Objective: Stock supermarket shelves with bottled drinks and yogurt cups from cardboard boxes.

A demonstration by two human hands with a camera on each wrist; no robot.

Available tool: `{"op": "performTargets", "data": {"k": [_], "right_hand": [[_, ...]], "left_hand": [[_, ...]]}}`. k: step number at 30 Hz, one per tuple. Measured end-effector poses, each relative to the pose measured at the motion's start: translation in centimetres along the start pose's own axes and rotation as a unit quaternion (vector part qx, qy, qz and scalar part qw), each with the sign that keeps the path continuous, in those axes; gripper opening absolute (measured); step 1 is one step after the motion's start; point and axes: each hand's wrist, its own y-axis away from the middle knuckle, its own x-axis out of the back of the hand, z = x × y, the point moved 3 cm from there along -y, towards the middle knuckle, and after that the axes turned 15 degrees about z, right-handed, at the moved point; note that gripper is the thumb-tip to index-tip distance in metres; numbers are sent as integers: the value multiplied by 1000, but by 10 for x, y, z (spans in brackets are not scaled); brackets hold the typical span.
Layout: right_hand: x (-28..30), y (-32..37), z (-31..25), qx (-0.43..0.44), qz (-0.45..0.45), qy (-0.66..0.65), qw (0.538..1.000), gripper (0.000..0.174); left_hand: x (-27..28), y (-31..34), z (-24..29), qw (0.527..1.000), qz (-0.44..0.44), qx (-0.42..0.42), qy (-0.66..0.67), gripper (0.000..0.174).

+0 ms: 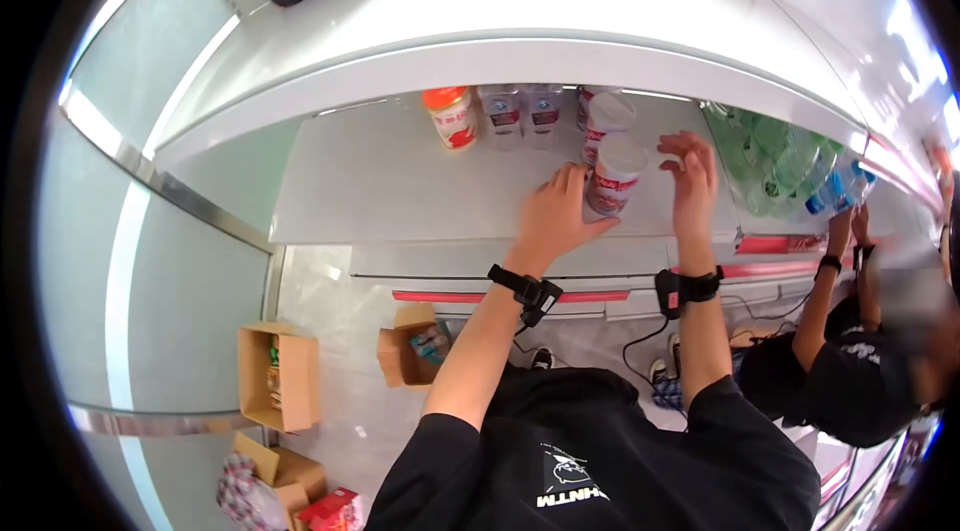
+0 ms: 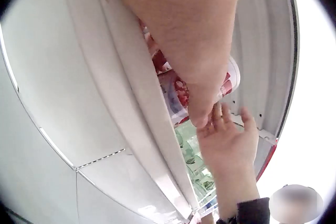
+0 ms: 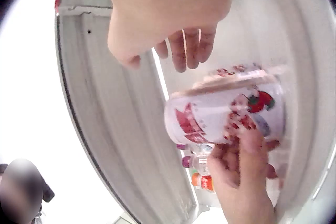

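Observation:
A white can with red print (image 1: 617, 176) stands at the front of a short row on the shelf (image 1: 370, 196). My left hand (image 1: 553, 219) grips its side, with thumb and fingers around the lower part, as the right wrist view shows. Behind it is a matching can (image 1: 609, 115), partly covered by the front one. To the right of the row, my right hand (image 1: 692, 186) is raised beside the cans, fingers loosely bent and a gap between it and the front can. In the left wrist view, the left hand (image 2: 194, 40) hides much of the can.
Left of the cans stand clear bottles (image 1: 501, 121) and an orange-capped bottle (image 1: 455, 121). Green bottles (image 1: 775, 151) fill the section at right, where another person (image 1: 840, 366) reaches in. An upper shelf (image 1: 500, 59) overhangs the row. Cardboard boxes (image 1: 302, 386) sit on the floor.

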Motion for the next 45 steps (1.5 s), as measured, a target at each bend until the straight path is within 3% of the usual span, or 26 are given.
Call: {"op": "performTargets", "data": {"k": [2,3,5,6,8,12,13,14,15,17,20,24,26,33,35,38,39,40,43,45], "right_hand": [[-11,-21,-23,51,-36,131,989,38],[-15,-34,-21,45,-41,137,989,38],[-35,-74,-16,56,-87,293,951,32],[-50,-88,-17,67,-95,295,948,32],[-80,-102,-7,148,-129,455,869,32],[-79,-168,80,152,-231,322,905,37],[-71,-188,101,332,-224,396,826,38],[-69,-192,112,497,-206,453,711,39],[-82,-179,97,496,-209,452,711,39],[-102,-161,62,197,-220,384,875,40],[-121,-123,19,176,-265,387,865,42],[-122,-112,16,131,-275,392,868,43],[-123,-110,18,37,-283,401,870,42],[-118,-110,19,32,-269,480,835,32],[-115,-116,25,201,-275,442,830,31],[-99,-124,31,190,-254,453,833,34],[-91,-126,28,130,-263,389,873,39],[-87,-129,27,130,-265,389,873,39],[-61,-156,36,181,-244,458,835,42],[-36,-183,55,360,-209,484,770,41]], "left_hand": [[-1,-4,-2,1000,11,-1,-17,71],[-1,-1,-1,999,12,-11,-31,72],[-4,3,-4,999,1,4,-43,71],[-7,-3,-6,998,-10,9,-56,70],[-8,-6,-7,999,-19,20,-47,69],[-2,-3,-11,998,-18,58,-30,65],[-2,-3,-11,997,-16,62,-34,65],[-1,-2,-10,998,-12,60,-26,65],[0,-2,-10,998,-9,57,-16,65],[-2,-2,-12,998,-12,64,-16,64],[-7,-3,-13,998,-14,62,-13,64],[-6,-5,-12,998,-20,53,-10,65],[-5,-5,-11,999,-16,48,-12,66],[-3,-5,-10,999,-4,49,-15,66],[-1,-7,-10,999,-7,52,-15,67],[-4,-5,-11,998,-10,58,0,68],[-3,-5,-12,998,-1,58,8,68],[-4,-4,-13,998,-1,60,7,68],[-1,-5,-12,999,4,54,6,69],[2,-7,-10,997,0,79,9,70]]}}
